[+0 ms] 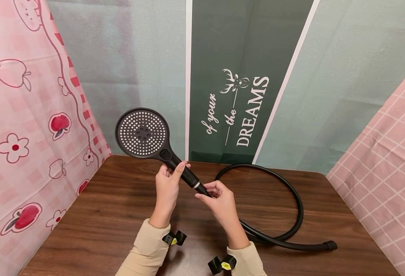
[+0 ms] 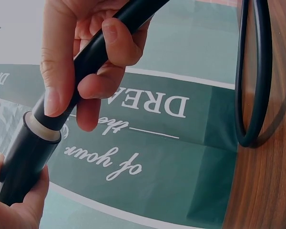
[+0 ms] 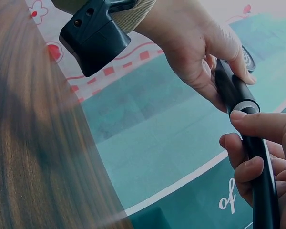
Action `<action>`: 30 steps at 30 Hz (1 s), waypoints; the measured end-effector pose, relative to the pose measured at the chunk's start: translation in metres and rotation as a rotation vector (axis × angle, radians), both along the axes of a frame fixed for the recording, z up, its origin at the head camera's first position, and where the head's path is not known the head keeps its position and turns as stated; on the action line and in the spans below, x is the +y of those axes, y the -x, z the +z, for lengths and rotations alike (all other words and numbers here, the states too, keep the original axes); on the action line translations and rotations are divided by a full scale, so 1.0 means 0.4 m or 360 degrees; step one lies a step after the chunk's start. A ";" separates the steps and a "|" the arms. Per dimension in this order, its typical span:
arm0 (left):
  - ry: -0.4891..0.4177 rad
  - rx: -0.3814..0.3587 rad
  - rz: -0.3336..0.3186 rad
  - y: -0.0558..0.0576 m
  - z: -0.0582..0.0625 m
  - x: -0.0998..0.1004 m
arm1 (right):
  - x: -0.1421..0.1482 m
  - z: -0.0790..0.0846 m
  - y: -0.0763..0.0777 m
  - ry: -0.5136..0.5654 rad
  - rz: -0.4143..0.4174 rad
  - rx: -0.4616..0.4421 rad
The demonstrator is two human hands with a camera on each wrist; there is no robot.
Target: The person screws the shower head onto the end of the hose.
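Note:
A black handheld shower head with a round face of pale nozzles is held up over the table, tilted to the upper left. My left hand grips its handle below the button, thumb along the front. The black shower hose meets the handle's lower end, where a whitish ring shows at the joint. Just below that ring, my right hand pinches the hose end between thumb and curled fingers. In the right wrist view, the right thumb lies right at the ring.
The hose loops over the brown wooden table to the right, its other end fitting lying near the right side. Printed cloths hang around: green with lettering behind, pink ones at left and right.

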State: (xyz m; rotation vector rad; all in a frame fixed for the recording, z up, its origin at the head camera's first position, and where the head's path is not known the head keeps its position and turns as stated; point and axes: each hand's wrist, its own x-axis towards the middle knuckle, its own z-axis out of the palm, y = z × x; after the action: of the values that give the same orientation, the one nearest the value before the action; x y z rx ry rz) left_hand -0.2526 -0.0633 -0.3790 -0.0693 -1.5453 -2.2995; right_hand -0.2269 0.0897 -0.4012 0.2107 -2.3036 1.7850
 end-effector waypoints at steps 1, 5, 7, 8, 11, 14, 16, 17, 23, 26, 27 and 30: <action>-0.0001 0.0000 0.0001 0.000 0.000 0.000 | 0.000 0.000 0.000 0.0004 0.0001 0.0001; -0.0004 0.0001 0.0002 0.001 -0.001 0.001 | -0.001 -0.001 0.000 0.0026 0.0012 -0.0013; -0.0002 0.0000 0.0003 0.002 -0.002 0.000 | -0.001 -0.001 -0.001 0.0039 0.0022 -0.0020; -0.0002 0.0002 0.0003 0.002 -0.002 0.000 | -0.001 -0.001 -0.001 0.0043 0.0026 -0.0024; 0.0005 0.0005 0.0006 0.004 -0.005 -0.001 | -0.001 -0.001 -0.002 0.0047 0.0035 -0.0019; 0.0005 0.0009 0.0011 0.004 -0.005 -0.001 | 0.000 -0.002 -0.001 0.0032 0.0044 0.0003; 0.0002 0.0005 0.0012 0.003 -0.005 -0.001 | 0.001 -0.003 -0.001 0.0011 0.0048 0.0016; -0.0002 0.0003 0.0011 0.002 -0.004 -0.001 | 0.001 -0.004 0.000 -0.0002 0.0048 0.0016; 0.0000 -0.0014 0.0002 -0.001 -0.003 -0.002 | 0.001 -0.008 0.002 -0.0034 0.0037 0.0020; 0.0013 -0.0012 0.0006 0.000 -0.004 -0.001 | 0.001 -0.007 0.001 -0.0026 0.0042 0.0024; 0.0015 -0.0011 0.0008 0.001 -0.004 -0.001 | 0.001 -0.006 0.001 -0.0020 0.0044 0.0021; 0.0021 -0.0006 0.0014 0.004 -0.006 -0.002 | 0.002 -0.005 0.001 -0.0008 0.0048 0.0005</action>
State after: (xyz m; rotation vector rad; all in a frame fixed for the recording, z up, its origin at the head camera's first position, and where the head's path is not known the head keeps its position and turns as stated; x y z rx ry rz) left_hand -0.2542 -0.0640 -0.3815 -0.0621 -1.5598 -2.2841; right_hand -0.2272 0.0904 -0.4031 0.2501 -2.3148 1.7917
